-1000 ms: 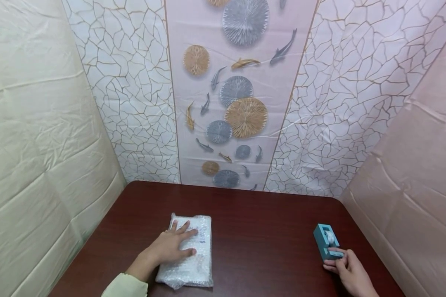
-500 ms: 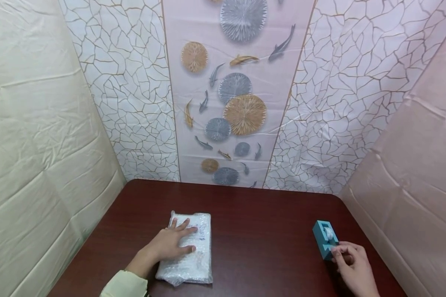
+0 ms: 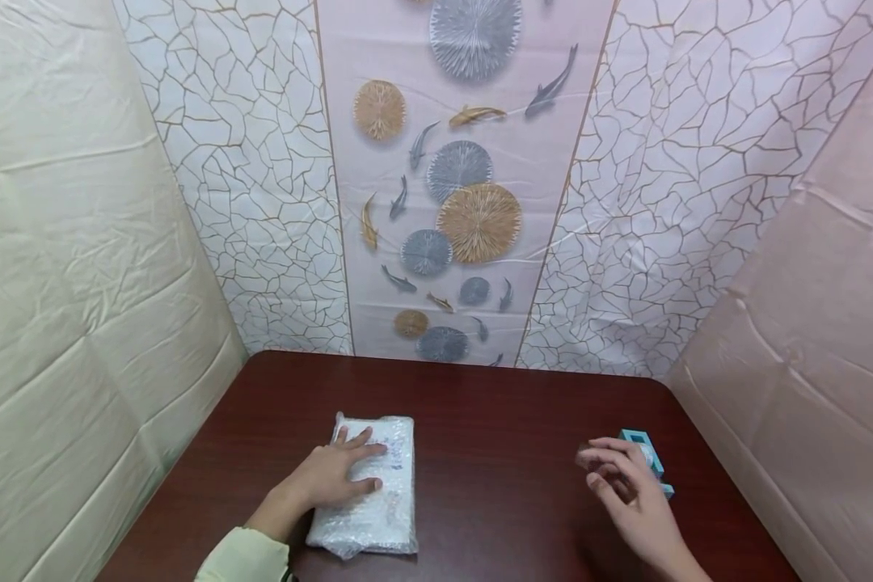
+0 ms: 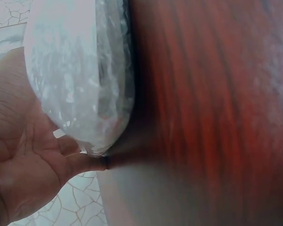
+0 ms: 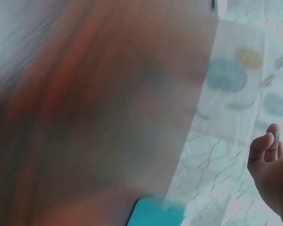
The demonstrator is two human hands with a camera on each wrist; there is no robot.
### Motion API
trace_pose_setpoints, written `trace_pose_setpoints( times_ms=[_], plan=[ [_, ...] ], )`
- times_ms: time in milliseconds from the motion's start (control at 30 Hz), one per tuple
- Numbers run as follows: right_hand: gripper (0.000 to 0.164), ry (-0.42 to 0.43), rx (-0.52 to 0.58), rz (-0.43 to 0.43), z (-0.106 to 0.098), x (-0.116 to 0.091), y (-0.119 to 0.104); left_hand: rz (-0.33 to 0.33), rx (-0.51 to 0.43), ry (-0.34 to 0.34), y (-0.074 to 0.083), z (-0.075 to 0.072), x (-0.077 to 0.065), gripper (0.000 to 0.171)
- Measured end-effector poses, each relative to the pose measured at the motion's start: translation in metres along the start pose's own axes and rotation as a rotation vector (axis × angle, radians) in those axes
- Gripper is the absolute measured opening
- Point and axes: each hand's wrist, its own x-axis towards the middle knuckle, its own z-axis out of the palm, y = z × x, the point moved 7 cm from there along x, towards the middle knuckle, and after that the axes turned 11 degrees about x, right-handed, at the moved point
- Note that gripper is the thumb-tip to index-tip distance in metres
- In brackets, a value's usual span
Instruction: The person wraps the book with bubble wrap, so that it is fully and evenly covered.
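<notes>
A flat white package in bubble wrap lies on the table, left of centre. My left hand rests on it with spread fingers. In the left wrist view the wrapped package's end stands beside the left hand. My right hand is raised above the table with bent fingers. A faint, blurred piece of clear tape seems to show at its fingertips. Behind that hand, partly hidden, stands a teal tape dispenser. The right wrist view catches the right hand at its edge.
The dark red-brown table stretches between the package and the dispenser. Cloth hangings stand close at its left and right, and a patterned backdrop rises behind its far edge.
My right hand first pinched at the front of the tape dispenser, then drew away and moved left and up. The left hand has stayed on the package.
</notes>
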Motion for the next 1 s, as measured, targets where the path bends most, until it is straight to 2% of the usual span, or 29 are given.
trace_pose_setpoints(
  times_ms=[233,433,767,1000],
  plan=[
    [0.047,-0.13,0.196,-0.029,0.032,0.011,-0.016,0.013,-0.025,0.009,-0.001,-0.003,0.0,0.06],
    [0.057,-0.219,0.284,-0.14,0.065,0.019,-0.026,0.034,-0.027,0.027,-0.003,-0.004,0.002,0.058],
    [0.055,-0.335,0.342,-0.294,0.123,0.025,-0.042,0.044,-0.025,0.025,-0.005,-0.002,0.004,0.054],
    [0.055,-0.393,0.367,-0.339,0.16,0.033,-0.054,0.051,0.004,0.049,-0.008,-0.003,0.006,0.053]
  ],
)
